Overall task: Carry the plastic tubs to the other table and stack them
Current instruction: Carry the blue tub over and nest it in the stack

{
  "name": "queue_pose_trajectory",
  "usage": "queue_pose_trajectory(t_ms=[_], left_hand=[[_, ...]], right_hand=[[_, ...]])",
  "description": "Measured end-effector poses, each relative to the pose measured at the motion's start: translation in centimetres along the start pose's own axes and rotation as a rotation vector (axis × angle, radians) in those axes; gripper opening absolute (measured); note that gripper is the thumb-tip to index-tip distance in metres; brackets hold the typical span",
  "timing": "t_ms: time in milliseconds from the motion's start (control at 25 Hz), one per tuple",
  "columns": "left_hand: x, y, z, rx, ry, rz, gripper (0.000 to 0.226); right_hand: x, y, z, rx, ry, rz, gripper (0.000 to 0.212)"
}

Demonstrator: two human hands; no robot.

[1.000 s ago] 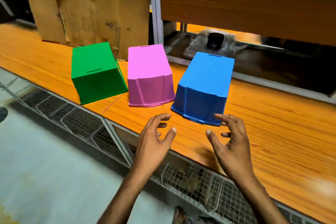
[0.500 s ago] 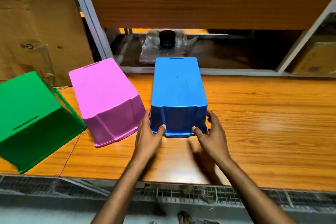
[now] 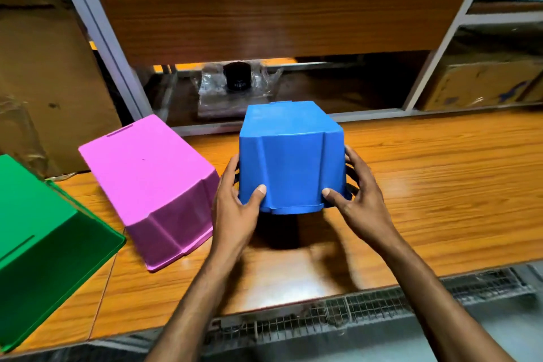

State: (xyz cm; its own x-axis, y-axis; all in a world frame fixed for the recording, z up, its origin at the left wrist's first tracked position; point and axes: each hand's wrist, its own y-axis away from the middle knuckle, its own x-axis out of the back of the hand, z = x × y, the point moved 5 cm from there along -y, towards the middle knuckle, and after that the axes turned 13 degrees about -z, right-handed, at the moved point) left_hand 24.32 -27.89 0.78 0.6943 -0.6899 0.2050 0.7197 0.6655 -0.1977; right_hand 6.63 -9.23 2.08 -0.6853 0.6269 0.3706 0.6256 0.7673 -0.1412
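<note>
both bare forearms reach forward from the lower edge, angling in toward each other. left hand (image 3: 235, 209) clasps the left side of the blue tub (image 3: 291, 156): thumb laid on its near face, fingers wrapped round the side. right hand (image 3: 360, 203) mirrors it on the right side, thumb on the near face by the rim, fingers curled round the side. wrists roughly level.

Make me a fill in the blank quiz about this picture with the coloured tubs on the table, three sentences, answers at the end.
Tubs in view number ____.
The left hand and right hand grip the blue tub; the pink tub lies to its ____.
The pink tub rests on the wooden table with its open side facing ____.
Missing words: three, left, down.
</note>
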Motion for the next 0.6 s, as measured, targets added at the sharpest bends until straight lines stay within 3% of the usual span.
queue_pose_trajectory(t_ms=[200,400,480,600], left_hand=[[0.4,-2.3,7.5,-0.146,0.128,0.038,0.055],[0.6,-4.4,12.7,-0.173,0.303,0.113,0.036],[0.1,-5.2,13.8,-0.194,0.347,0.069,0.036],[-1.3,-6.0,14.2,-0.217,0.330,-0.052,0.034]], right_hand=[[5.3,-0.4,-6.3,0.180,-0.073,-0.018,0.079],[8.9,-0.5,-9.3,0.290,-0.113,0.023,0.080],[10.1,-0.9,-10.1,0.326,-0.053,0.166,0.055],[11.7,-1.4,-9.8,0.326,-0.161,0.551,0.020]])
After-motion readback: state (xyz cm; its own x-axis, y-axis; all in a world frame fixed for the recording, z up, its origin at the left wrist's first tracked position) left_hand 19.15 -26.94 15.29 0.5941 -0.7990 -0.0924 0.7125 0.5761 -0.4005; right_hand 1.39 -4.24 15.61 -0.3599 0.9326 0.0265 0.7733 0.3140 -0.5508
